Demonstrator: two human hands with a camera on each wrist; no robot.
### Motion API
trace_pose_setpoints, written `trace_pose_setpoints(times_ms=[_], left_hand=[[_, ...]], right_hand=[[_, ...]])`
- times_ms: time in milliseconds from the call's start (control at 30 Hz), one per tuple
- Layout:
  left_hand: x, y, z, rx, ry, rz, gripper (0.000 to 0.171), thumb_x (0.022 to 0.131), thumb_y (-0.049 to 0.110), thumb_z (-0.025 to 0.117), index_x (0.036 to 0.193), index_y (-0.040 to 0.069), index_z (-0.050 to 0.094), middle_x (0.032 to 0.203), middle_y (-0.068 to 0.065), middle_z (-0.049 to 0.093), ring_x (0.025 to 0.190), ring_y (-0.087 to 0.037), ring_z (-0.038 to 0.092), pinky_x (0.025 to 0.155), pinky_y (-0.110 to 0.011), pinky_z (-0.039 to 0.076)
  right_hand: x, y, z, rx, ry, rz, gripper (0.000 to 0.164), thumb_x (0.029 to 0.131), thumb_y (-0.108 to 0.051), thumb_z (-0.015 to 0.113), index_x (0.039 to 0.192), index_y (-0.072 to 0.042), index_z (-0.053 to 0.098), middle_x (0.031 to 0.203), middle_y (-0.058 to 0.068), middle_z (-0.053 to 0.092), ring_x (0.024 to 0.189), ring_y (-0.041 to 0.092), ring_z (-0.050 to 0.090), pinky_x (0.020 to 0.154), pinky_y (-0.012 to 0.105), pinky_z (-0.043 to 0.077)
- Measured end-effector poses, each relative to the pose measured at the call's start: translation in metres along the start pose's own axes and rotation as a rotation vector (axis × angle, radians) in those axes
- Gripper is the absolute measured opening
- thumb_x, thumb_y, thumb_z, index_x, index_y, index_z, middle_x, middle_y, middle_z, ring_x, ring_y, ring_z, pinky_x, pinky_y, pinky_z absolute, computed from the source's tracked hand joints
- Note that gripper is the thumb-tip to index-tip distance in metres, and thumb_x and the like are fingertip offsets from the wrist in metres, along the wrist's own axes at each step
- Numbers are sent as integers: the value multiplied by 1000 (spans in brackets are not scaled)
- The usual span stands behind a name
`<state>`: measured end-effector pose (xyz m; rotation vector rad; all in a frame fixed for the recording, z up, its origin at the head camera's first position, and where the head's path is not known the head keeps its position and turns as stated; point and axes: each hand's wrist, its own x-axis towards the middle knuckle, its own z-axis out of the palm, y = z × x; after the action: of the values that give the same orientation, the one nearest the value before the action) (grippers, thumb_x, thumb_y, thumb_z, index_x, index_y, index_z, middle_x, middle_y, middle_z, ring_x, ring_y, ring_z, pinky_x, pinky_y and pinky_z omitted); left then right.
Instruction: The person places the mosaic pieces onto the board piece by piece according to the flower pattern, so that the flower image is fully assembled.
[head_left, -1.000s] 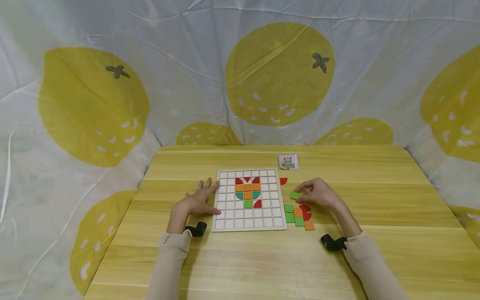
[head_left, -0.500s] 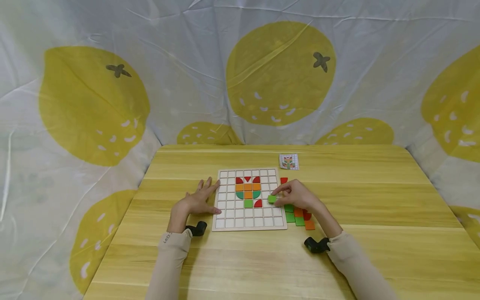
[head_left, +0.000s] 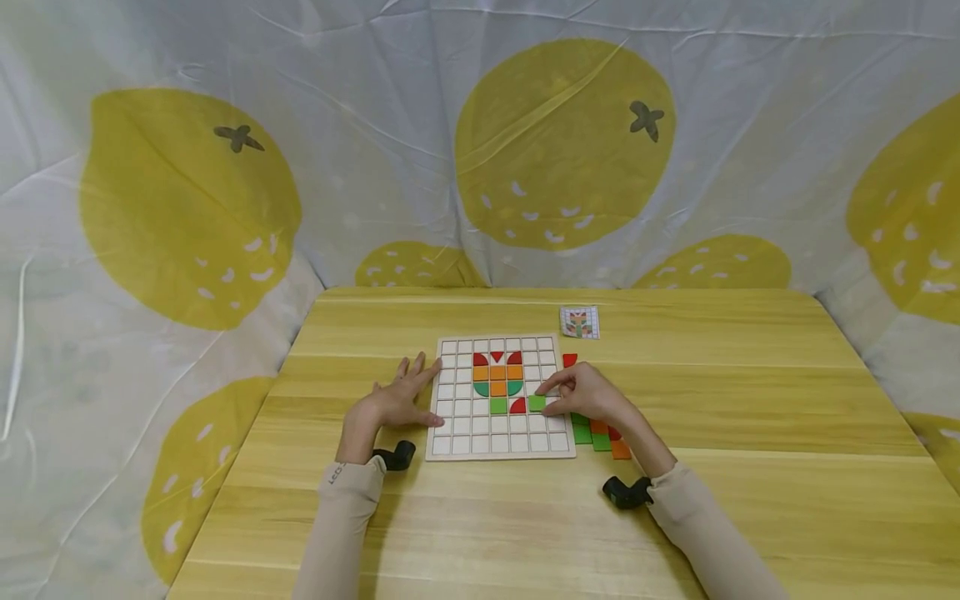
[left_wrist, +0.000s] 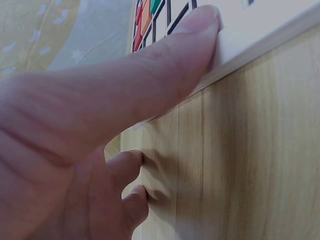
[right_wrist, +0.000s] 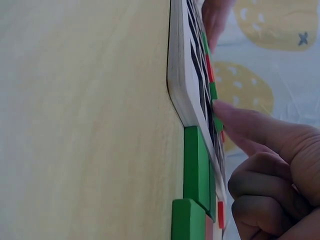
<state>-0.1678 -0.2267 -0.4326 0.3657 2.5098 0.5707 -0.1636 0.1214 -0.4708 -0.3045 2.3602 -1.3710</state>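
Observation:
A white grid board (head_left: 525, 443) lies on the wooden table. Set in its cells are red corner pieces, orange squares (head_left: 498, 373), green quarter-rounds, a green square (head_left: 498, 406) and a red quarter-round (head_left: 518, 406). My right hand (head_left: 588, 394) pinches another green square tile (head_left: 537, 403) between thumb and fingers, over the cell to the right of that red piece; in the right wrist view this tile (right_wrist: 215, 105) appears at the board's surface. My left hand (head_left: 396, 398) rests with fingers spread at the board's left edge, its thumb (left_wrist: 197, 22) pressing on the rim.
To the right of the board lie loose green tiles (head_left: 582, 432), orange tiles (head_left: 621, 450) and red pieces, partly hidden by my right hand. A small printed pattern card (head_left: 580, 322) lies behind the board's right corner. A lemon-print cloth (head_left: 375, 167) hangs behind the table.
My right hand has carried the green square tile leftward from beside the loose pieces onto the board's right part. My left hand has stayed at the board's edge.

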Motion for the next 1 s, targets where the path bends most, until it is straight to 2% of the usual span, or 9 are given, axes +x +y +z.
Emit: trace_pose_setpoints(times_ms=[567, 767, 1000], left_hand=[[0, 1, 0, 7, 0, 1, 101, 93, 37, 77, 168, 17, 12, 174, -19, -9, 160, -44, -11, 114, -86, 0], [-1, 2, -1, 9, 0, -4, 101, 93, 37, 77, 168, 17, 13, 174, -19, -9, 160, -44, -10, 114, -86, 1], [-2, 3, -2, 10, -1, -5, 101, 93, 36, 77, 168, 17, 13, 174, -19, -9, 160, -45, -10, 114, -86, 1]], right_hand=[[0, -1, 1, -33, 7, -35, 25, 80, -11, 89, 105, -9, 84, 55, -5, 35, 53, 13, 31, 51, 22, 23], [-4, 1, -13, 1, 49, -39, 27, 83, -12, 87, 109, -7, 82, 56, -4, 32, 53, 13, 30, 50, 22, 24], [-7, 9, -35, -14, 126, -34, 26, 88, -12, 81, 113, -4, 80, 57, -5, 29, 53, 12, 28, 51, 24, 26]])
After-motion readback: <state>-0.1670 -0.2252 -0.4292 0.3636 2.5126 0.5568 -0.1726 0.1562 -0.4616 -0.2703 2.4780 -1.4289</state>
